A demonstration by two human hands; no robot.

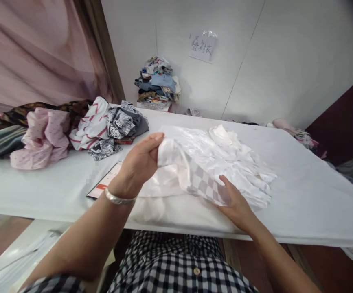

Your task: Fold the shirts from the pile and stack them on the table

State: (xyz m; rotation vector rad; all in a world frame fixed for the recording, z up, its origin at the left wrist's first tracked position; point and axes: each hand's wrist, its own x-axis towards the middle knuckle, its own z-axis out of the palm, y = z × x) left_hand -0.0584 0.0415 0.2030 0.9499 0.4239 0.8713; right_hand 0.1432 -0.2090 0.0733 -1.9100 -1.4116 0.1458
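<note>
A shiny white garment (222, 158) with a faint checked weave lies crumpled on the white table (310, 195) in front of me. My left hand (139, 162), a silver bangle on its wrist, pinches a raised fold at the garment's left end. My right hand (235, 203) grips the cloth lower down near the table's front edge. A strip of the fabric stretches between the two hands.
A phone (103, 185) lies flat left of my left hand. A pile of crumpled clothes (81, 130), pink, striped and patterned, fills the table's left end. A stack of folded clothes (158, 83) sits at the back wall under a paper sign (203, 46). More cloth (298, 134) lies at far right.
</note>
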